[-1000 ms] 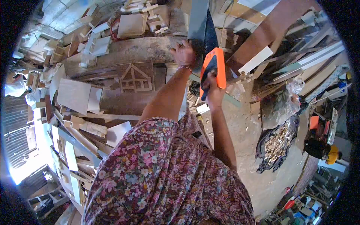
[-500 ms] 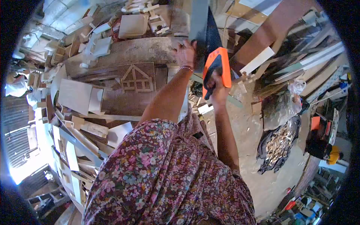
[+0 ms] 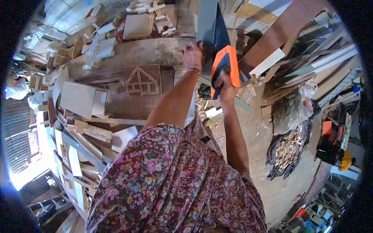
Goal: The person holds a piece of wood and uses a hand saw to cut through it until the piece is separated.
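Observation:
My right hand (image 3: 227,90) is wrapped round the orange and black handle of a handsaw (image 3: 232,64). The saw's dark blade points away from me, along the right side of a long grey board (image 3: 207,23). My left hand (image 3: 192,56), with a beaded bracelet at the wrist, grips the board's left edge with bent fingers. How the blade's teeth meet the board is not visible from here.
Left of my arm, a small wooden house-shaped frame (image 3: 142,82) lies on a brown board. Pale panels (image 3: 77,99) and offcuts crowd the left. A reddish-brown plank (image 3: 281,33) leans at right. Wood scraps lie on a dark cloth (image 3: 271,167) on the floor.
My right hand and the saw have moved slightly forward, away from my body. The left hand and the grey board stay almost where they were.

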A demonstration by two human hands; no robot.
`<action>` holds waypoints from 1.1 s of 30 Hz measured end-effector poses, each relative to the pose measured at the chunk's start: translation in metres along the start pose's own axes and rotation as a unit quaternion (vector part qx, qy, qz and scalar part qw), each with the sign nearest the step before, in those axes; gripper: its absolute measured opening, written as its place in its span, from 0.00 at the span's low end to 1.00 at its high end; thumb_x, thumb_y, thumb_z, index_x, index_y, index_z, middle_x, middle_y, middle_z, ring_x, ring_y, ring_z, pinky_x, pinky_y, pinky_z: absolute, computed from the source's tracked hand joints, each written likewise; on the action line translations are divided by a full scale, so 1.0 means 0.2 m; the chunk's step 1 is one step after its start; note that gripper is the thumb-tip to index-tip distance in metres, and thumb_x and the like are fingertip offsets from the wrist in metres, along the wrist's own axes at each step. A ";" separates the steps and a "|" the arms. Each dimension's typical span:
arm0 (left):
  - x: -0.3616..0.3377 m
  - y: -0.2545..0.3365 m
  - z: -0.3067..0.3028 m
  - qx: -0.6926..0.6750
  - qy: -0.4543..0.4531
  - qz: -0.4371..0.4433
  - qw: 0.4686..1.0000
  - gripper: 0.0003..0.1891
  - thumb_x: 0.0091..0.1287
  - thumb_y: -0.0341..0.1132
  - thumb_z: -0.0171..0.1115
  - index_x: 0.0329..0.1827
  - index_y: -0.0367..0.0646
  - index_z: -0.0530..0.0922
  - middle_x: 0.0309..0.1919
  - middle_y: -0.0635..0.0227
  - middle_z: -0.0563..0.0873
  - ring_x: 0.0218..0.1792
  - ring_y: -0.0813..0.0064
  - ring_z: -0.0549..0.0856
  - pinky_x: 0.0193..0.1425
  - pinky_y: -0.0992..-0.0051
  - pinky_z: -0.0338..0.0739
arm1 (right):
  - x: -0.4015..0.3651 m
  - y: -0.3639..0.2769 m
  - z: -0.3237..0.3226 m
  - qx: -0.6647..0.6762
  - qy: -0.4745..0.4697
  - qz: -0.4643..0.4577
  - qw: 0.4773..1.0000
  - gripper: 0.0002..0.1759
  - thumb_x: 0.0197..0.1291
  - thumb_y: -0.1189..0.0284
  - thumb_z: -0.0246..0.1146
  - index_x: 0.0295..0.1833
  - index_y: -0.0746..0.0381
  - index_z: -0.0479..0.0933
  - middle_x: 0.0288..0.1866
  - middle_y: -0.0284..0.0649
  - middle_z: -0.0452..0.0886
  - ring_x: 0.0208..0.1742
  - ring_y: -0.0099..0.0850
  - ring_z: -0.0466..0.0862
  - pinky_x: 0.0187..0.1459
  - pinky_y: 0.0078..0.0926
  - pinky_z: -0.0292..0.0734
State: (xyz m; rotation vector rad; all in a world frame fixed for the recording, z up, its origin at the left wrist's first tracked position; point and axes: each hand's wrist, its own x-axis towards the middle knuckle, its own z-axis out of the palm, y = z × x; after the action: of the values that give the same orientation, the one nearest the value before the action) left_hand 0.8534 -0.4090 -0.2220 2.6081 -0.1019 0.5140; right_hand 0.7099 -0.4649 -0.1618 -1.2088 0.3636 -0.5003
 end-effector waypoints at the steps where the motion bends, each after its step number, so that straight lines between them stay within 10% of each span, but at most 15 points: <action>1: 0.00 0.01 -0.01 -0.004 0.003 0.005 1.000 0.19 0.62 0.50 0.43 0.34 0.42 0.71 0.27 0.57 0.80 0.42 0.61 0.74 0.44 0.56 0.59 | 0.01 0.00 0.04 -0.015 0.000 -0.019 1.000 0.06 0.53 0.73 0.58 0.28 0.60 0.67 0.17 0.27 0.66 0.16 0.16 0.64 0.16 0.15 0.59; 12: 0.01 0.02 -0.07 -0.021 -0.117 -0.045 0.992 0.20 0.64 0.48 0.38 0.40 0.39 0.70 0.32 0.55 0.80 0.44 0.59 0.74 0.49 0.53 0.57 | -0.29 0.03 -0.06 -0.142 0.040 -0.051 0.988 0.09 0.50 0.70 0.59 0.33 0.64 0.69 0.19 0.29 0.69 0.18 0.21 0.67 0.20 0.20 0.64; 15: 0.01 0.04 -0.13 -0.057 -0.103 -0.055 0.992 0.21 0.64 0.49 0.37 0.41 0.39 0.70 0.32 0.54 0.80 0.45 0.58 0.73 0.51 0.53 0.57 | 0.02 0.04 -0.02 0.037 -0.002 0.064 0.997 0.07 0.51 0.74 0.59 0.31 0.61 0.67 0.21 0.28 0.68 0.22 0.18 0.68 0.22 0.17 0.64; 19: 0.02 0.00 -0.01 -0.041 -0.096 -0.025 0.994 0.20 0.65 0.48 0.36 0.38 0.40 0.70 0.31 0.54 0.80 0.47 0.59 0.72 0.50 0.54 0.56 | -0.05 -0.07 0.07 -0.128 0.061 -0.078 0.987 0.07 0.51 0.73 0.59 0.27 0.62 0.68 0.18 0.29 0.69 0.18 0.18 0.67 0.19 0.18 0.62; 22: 0.01 0.03 -0.07 -0.050 -0.074 -0.052 0.995 0.20 0.65 0.47 0.36 0.38 0.39 0.70 0.30 0.53 0.81 0.47 0.58 0.71 0.51 0.54 0.56 | -0.30 -0.06 -0.07 -0.063 0.025 0.037 0.997 0.09 0.51 0.70 0.59 0.24 0.64 0.70 0.18 0.30 0.70 0.19 0.19 0.68 0.21 0.19 0.64; 33: -0.01 0.06 -0.08 -0.078 -0.035 -0.070 0.994 0.20 0.64 0.47 0.37 0.37 0.38 0.70 0.29 0.55 0.81 0.45 0.57 0.74 0.49 0.55 0.57 | 0.04 0.00 0.02 -0.037 0.013 -0.025 0.999 0.08 0.50 0.73 0.60 0.24 0.61 0.69 0.16 0.27 0.67 0.18 0.15 0.66 0.17 0.16 0.60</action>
State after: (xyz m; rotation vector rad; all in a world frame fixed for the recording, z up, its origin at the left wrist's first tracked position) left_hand 0.8444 -0.4113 -0.2041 2.4593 0.0182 0.3517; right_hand 0.7175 -0.4662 -0.1609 -1.2865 0.3785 -0.5502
